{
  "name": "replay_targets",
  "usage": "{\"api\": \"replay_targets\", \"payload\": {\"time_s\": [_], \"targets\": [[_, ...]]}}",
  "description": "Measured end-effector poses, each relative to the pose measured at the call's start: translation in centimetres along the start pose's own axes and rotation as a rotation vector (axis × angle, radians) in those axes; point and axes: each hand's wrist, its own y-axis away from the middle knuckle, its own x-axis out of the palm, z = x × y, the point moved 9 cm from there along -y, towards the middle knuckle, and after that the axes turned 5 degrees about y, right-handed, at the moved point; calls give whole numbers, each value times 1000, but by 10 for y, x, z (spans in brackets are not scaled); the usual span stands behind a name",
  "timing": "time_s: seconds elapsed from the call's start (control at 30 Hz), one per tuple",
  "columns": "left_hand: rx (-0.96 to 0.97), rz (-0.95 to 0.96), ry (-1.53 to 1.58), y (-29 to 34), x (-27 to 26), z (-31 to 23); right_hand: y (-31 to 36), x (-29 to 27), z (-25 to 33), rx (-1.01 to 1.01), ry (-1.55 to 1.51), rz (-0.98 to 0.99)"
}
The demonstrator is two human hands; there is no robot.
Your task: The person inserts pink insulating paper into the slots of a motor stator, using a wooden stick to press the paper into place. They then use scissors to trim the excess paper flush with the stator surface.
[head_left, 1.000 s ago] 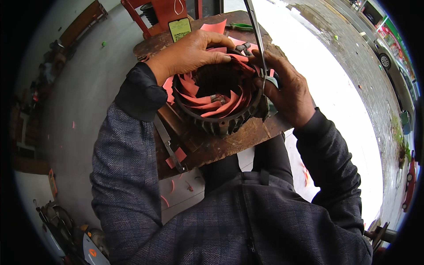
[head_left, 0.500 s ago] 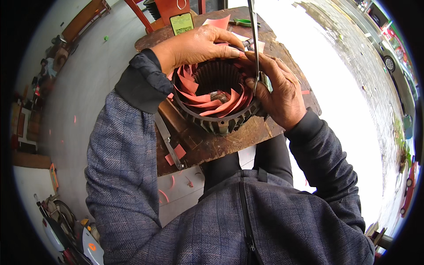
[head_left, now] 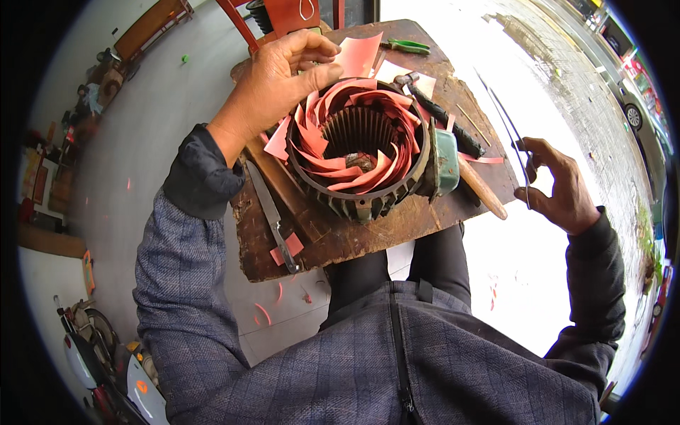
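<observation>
A ribbed motor stator (head_left: 368,205) stands on the worn wooden table, its dark slotted bore facing up. Overlapping pink insulating paper pieces (head_left: 347,173) ring the bore. A green terminal box (head_left: 445,161) juts from the stator's right side. Over its far left rim, my left hand (head_left: 273,78) has its fingers bent and thumb apart, with nothing visible between them. A larger pink sheet (head_left: 360,55) lies just beyond those fingertips. My right hand (head_left: 563,188), out past the table's right edge, holds long, thin metal scissors (head_left: 506,117), blades pointing away from me.
A knife (head_left: 268,212) lies left of the stator, over a pink scrap (head_left: 287,248). A black-wrapped hammer (head_left: 453,120), a wooden handle (head_left: 482,185) and green-handled pliers (head_left: 407,47) lie to the right and beyond. Trimmings (head_left: 263,314) dot the floor. A red chair (head_left: 283,18) stands behind.
My hands have parted from the stator's far rim. The right hand has swung out to the right with the scissors; the left has moved up and left. The terminal box and hammer are uncovered.
</observation>
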Motion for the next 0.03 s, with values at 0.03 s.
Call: {"api": "replay_targets", "payload": {"time_s": [0.03], "targets": [[104, -26, -120, -2, 3, -12, 6, 2, -9, 11, 68, 88]]}}
